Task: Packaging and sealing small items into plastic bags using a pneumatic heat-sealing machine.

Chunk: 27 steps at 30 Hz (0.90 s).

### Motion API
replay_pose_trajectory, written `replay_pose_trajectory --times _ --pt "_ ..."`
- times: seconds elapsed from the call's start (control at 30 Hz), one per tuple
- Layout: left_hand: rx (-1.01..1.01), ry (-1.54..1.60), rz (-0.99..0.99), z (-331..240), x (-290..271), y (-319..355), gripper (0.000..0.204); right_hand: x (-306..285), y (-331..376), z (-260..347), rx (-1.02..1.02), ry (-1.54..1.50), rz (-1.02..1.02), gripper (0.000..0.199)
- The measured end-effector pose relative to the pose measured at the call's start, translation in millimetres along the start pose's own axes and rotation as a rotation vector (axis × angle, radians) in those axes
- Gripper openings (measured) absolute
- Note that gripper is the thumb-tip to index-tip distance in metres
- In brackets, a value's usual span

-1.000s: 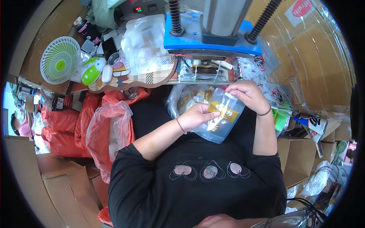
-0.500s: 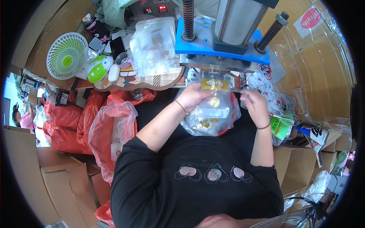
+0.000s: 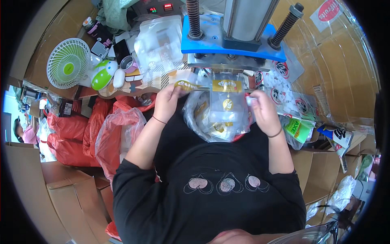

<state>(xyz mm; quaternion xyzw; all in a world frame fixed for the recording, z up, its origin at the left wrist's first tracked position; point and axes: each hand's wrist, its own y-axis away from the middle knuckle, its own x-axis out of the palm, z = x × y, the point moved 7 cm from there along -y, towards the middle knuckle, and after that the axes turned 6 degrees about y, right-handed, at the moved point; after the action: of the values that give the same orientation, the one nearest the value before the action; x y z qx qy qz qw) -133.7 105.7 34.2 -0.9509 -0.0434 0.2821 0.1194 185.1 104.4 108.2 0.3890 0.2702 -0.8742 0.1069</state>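
The left hand (image 3: pixel 167 101) is pinched shut on a small gold-printed packet (image 3: pixel 187 85), held up at the tabletop (image 3: pixel 122 90) edge. The right hand (image 3: pixel 264 112) is closed on the right edge of a clear pouch (image 3: pixel 226 101) with a gold label, which stands between the two hands, its top under the blue press plate (image 3: pixel 227 38) just beyond them. Below the pouch, in the person's lap, a crumpled clear bag (image 3: pixel 203 126) holds more gold-marked packets, hard to count through the plastic. Left of the left hand sags a red plastic bag (image 3: pixel 118 134), contents unclear. Farther left sits a green fan (image 3: pixel 68 63).
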Motion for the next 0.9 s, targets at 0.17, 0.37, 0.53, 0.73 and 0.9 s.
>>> replay_pose_trajectory --times 0.17,0.37,0.53,0.73,0.9 --pt "-0.198 0.369 0.237 -33.9 32.6 20.5 0.017 16.8 -21.2 39.4 -0.146 -0.035 0.117 0.02" --pt "-0.274 0.6 0.377 -55.2 87.3 33.2 0.018 6.1 -39.9 36.5 -0.034 -0.211 -0.063 0.015" --pt "-0.392 0.974 0.63 -69.0 121.7 54.0 0.022 6.1 -28.5 14.1 -0.072 -0.024 0.271 0.024" --pt "-0.625 1.111 0.728 -61.7 131.3 47.4 0.024 -29.7 -21.9 -40.4 0.159 0.52 0.125 0.034" --pt "-0.658 1.189 0.519 -36.7 119.5 -9.5 0.026 -22.9 -2.0 -101.0 0.311 0.739 0.233 0.034"
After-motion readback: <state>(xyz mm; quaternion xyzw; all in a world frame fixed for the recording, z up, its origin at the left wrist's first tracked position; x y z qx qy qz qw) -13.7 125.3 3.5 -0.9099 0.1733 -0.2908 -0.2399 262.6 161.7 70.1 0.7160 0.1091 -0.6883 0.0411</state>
